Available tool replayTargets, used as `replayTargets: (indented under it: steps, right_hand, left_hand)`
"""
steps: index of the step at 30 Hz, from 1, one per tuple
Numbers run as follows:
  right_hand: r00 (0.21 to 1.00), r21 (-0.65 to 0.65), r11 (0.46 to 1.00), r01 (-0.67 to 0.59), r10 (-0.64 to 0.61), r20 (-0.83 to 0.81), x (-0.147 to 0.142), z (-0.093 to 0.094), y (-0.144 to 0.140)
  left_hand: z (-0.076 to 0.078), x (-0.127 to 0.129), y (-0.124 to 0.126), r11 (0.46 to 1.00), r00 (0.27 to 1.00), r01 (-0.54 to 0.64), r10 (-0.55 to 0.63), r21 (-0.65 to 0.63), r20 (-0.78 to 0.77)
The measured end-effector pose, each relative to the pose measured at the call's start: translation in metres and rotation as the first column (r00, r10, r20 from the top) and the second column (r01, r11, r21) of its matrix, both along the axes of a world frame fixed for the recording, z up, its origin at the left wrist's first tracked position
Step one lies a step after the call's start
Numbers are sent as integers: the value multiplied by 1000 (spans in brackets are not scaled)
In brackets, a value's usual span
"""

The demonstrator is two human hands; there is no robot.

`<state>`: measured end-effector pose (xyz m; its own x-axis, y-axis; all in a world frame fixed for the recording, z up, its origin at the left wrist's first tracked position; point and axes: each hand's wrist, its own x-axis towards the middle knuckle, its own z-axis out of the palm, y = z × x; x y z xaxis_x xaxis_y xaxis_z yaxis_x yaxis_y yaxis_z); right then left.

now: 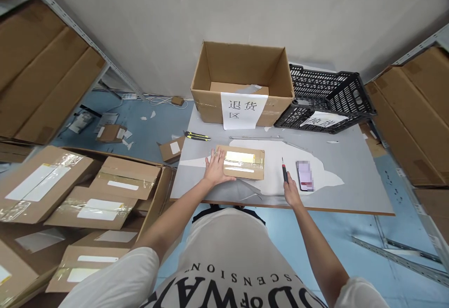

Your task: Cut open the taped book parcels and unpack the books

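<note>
A small flat cardboard parcel (243, 162) sealed with clear tape lies on the grey table (351, 177). My left hand (215, 167) rests flat on the parcel's left end, fingers spread. My right hand (291, 191) grips a thin red-and-black cutter (284, 170) with its tip pointing away, to the right of the parcel and apart from it. A phone (305, 175) lies face up just right of the cutter.
An open cardboard box (242, 81) with a paper sign stands at the table's back, a black plastic crate (326, 97) beside it. A yellow-black utility knife (197, 136) lies at the back left. A big carton of taped parcels (105, 196) sits on my left; shelving flanks both sides.
</note>
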<state>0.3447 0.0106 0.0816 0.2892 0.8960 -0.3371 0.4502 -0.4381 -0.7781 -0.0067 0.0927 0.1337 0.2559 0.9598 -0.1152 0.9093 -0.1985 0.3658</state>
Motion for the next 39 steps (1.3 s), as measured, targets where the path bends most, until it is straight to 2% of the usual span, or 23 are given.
replayTargets:
  steps: [3, 5, 10, 13, 15, 18, 21, 23, 25, 27, 28, 30, 31, 32, 33, 35, 39]
  right_hand:
    - [967, -33, 999, -17, 25, 253, -22, -20, 12]
    - [943, -59, 998, -21, 39, 332, -35, -33, 20]
    - [933, -110, 994, 24, 17, 358, -50, -57, 33]
    - [936, -79, 996, 36, -6, 353, -52, -66, 35]
    - [918, -77, 997, 7, 24, 395, -54, -69, 34]
    - [835, -203, 978, -45, 148, 530, -57, -66, 32]
    - [767, -288, 956, -59, 228, 600, -58, -53, 34]
    - [756, -220, 972, -79, 202, 623, -54, -35, 40]
    - [756, -50, 987, -151, 148, 638, -50, -8, 52]
    - [752, 139, 939, -315, 158, 640, -51, 23, 69]
    - [728, 188, 876, -444, 231, 645, -54, 39, 79]
    - [602, 168, 698, -696, 439, 668, -67, 64, 97]
    - [526, 122, 629, -768, 509, 681, -75, 72, 105]
    - [459, 63, 585, -808, 559, 690, -84, 77, 113]
    - [400, -2, 557, -831, 599, 693, -91, 79, 118]
    - [320, -110, 533, -839, 648, 691, -102, 76, 125]
    - [255, -173, 517, -838, 652, 714, -105, 63, 125]
  left_hand:
    - [1, 0, 0, 1000, 1000, 4, -4, -1, -24]
    - [1, -1, -1, 1000, 1000, 9, -9, -8, -25]
    - [1, -2, -2, 999, 1000, 23, -23, -22, 21]
    - [1, -3, -3, 999, 999, 30, -29, -21, 39]
    - [1, -3, -3, 999, 999, 34, -33, -24, 33]
    - [2, -3, -2, 999, 999, 43, -43, -33, -6]
    - [6, -3, -1, 998, 997, 45, -48, -38, -57]
    - [10, -3, -4, 999, 994, 39, -41, -20, -100]
    - [14, -2, -11, 997, 987, 71, -67, 28, -144]
    - [17, 2, -23, 980, 970, 184, -169, 75, -173]
    - [16, 4, -31, 964, 955, 253, -235, 85, -180]
    - [13, 9, -44, 932, 924, 355, -337, 76, -181]
    - [11, 12, -49, 925, 917, 374, -358, 66, -178]
    - [9, 14, -53, 925, 916, 376, -362, 58, -174]
    - [6, 15, -56, 927, 919, 370, -357, 54, -169]
    - [2, 17, -57, 931, 924, 361, -348, 57, -158]
    - [-2, 16, -55, 932, 928, 356, -344, 66, -139]
